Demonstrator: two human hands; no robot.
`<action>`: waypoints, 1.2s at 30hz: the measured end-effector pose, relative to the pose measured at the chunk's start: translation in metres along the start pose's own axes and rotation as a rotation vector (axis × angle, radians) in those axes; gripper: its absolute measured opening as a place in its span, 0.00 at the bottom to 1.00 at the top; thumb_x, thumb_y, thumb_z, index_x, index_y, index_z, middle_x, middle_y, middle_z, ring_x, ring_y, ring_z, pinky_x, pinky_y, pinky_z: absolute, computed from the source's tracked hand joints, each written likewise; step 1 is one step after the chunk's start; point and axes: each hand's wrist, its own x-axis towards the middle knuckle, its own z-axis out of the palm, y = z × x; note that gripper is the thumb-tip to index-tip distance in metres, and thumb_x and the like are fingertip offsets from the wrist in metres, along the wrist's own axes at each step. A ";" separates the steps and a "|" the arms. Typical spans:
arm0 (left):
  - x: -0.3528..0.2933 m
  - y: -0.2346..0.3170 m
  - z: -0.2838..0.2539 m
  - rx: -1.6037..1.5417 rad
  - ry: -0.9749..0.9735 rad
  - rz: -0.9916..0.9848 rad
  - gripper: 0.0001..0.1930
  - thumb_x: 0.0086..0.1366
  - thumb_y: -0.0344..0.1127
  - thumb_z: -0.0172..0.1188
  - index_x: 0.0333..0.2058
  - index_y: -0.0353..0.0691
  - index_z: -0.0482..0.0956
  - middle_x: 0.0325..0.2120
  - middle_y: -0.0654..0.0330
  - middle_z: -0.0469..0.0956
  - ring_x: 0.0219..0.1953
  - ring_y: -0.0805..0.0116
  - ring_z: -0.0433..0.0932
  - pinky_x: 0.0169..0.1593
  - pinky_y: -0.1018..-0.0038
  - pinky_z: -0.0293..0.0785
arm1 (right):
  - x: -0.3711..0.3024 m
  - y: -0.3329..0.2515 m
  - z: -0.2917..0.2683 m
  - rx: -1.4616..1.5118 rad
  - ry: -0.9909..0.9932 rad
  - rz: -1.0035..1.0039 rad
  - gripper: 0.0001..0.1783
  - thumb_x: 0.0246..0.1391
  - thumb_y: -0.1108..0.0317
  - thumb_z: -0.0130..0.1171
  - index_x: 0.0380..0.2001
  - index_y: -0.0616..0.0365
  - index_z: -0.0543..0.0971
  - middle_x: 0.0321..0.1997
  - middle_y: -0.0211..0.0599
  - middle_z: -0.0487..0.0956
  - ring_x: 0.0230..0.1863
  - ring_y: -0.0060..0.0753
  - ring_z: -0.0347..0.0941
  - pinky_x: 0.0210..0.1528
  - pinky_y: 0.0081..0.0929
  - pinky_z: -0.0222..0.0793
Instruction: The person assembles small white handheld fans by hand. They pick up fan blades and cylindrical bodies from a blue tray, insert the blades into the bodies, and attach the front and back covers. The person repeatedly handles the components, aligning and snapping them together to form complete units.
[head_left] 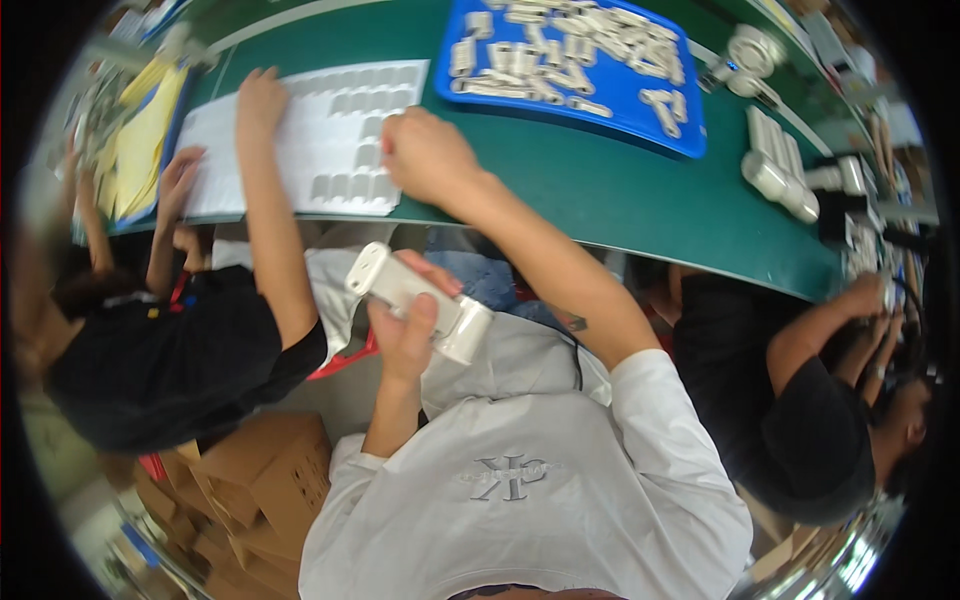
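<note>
1. Clock directions run from the middle of the view, twelve at the top. Just off centre, toward nine o'clock, a white plastic device is held above the wearer's lap, tilted, its holed end toward ten.
2. The wearer's left hand grasps that device, with fingers and thumb wrapped around its middle.
3. Between eleven and twelve, the right hand is at the right edge of a white sheet of grey labels. Its fingers are curled; whether they pinch a label, I cannot tell.
4. The sheet lies between ten and eleven on a green workbench. A co-worker's hand reaches over its upper part.
5. At one o'clock, a blue tray holds many small white parts.
6. At two, more white devices lie on the bench.
7. At eight, cardboard boxes are piled.
</note>
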 end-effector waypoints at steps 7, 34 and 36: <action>0.001 -0.003 0.004 0.000 -0.020 0.002 0.27 0.63 0.51 0.64 0.46 0.34 0.67 0.29 0.54 0.77 0.34 0.66 0.77 0.43 0.69 0.74 | -0.004 0.006 0.011 0.051 0.128 0.004 0.08 0.46 0.71 0.59 0.32 0.60 0.80 0.39 0.51 0.78 0.42 0.55 0.77 0.46 0.47 0.73; 0.019 0.022 0.025 0.138 -0.140 -0.019 0.28 0.63 0.51 0.63 0.47 0.31 0.69 0.28 0.54 0.79 0.34 0.66 0.79 0.41 0.70 0.76 | 0.021 -0.003 -0.024 0.212 -0.062 -0.163 0.07 0.48 0.71 0.57 0.30 0.62 0.80 0.34 0.49 0.81 0.37 0.51 0.79 0.40 0.39 0.74; 0.015 0.021 0.022 0.137 -0.124 -0.021 0.28 0.62 0.52 0.63 0.46 0.31 0.69 0.28 0.54 0.79 0.34 0.66 0.79 0.41 0.70 0.76 | 0.034 0.003 0.002 -0.021 -0.011 -0.189 0.06 0.48 0.70 0.58 0.29 0.61 0.80 0.34 0.49 0.79 0.37 0.50 0.78 0.40 0.40 0.73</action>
